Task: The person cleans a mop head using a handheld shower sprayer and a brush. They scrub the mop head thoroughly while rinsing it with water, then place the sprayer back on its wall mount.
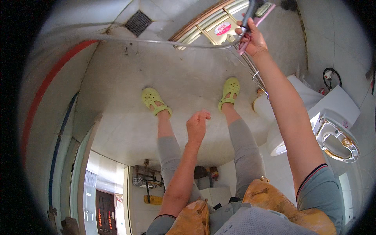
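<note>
My right hand [255,39], at the upper right, is closed around the dark handle [249,16] of a tool on a grey hose [188,45], probably a shower head. A pink brush [264,13] with pale bristles lies against the same palm, its pink handle passing under my fingers. Behind this hand is a metal rack [243,60] of thin rods. Low in front of my body hangs my left hand [197,122], fingers loosely curled, with nothing seen in it; its palm is turned away.
A cream-coloured panel [216,25] with a red-and-white sticker stands behind the hose. A floor drain [138,23] is at the upper left. To the right are a toilet seat [337,141] and a white cistern [337,108]. My green clogs [154,100] stand on the floor; a doorway [105,188] opens lower left.
</note>
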`<state>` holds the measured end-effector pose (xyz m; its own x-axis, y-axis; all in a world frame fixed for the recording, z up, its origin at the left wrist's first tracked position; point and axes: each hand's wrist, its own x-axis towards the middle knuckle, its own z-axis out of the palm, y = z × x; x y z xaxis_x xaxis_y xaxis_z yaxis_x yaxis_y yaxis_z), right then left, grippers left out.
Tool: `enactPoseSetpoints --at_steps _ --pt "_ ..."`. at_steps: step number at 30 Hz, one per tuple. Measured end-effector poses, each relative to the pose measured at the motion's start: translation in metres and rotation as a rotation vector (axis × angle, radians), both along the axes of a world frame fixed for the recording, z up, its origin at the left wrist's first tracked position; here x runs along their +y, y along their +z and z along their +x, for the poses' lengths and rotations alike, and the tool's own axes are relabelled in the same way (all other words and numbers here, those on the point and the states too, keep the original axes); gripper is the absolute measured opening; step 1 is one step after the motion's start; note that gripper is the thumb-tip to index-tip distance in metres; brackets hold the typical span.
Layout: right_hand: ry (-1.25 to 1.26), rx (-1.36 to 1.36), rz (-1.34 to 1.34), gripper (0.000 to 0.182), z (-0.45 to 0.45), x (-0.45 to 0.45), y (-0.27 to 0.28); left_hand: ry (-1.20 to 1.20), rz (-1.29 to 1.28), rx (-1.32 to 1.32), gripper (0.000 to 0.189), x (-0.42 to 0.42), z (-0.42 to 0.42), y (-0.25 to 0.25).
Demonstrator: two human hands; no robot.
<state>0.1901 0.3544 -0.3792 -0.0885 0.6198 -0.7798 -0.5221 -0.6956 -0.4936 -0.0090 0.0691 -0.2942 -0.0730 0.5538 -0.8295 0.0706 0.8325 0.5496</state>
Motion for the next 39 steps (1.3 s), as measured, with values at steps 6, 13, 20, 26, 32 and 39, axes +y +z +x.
enactPoseSetpoints --at_steps 6,13,20,26,32,39 --pt "0.057 -0.040 -0.253 0.033 -0.022 -0.041 0.040 0.485 0.369 0.091 0.021 0.126 -0.067 0.083" --pt "0.015 -0.104 -0.231 0.038 -0.006 -0.056 0.106 0.676 0.826 -0.203 0.031 0.264 -0.142 0.297" --pt "0.173 -0.181 0.156 0.020 -0.042 -0.025 0.291 0.912 0.998 -0.650 0.037 0.320 -0.182 0.516" --pt "0.337 -0.285 0.398 0.016 -0.055 -0.022 0.499 1.035 1.075 -0.949 0.044 0.276 -0.194 0.651" --pt "0.377 -0.521 0.914 0.022 -0.101 -0.011 0.708 0.992 0.943 -1.163 0.053 0.252 -0.195 0.681" --pt "0.228 -0.731 1.734 0.056 -0.179 0.066 0.925 0.519 0.581 -0.915 0.042 0.206 -0.175 0.616"
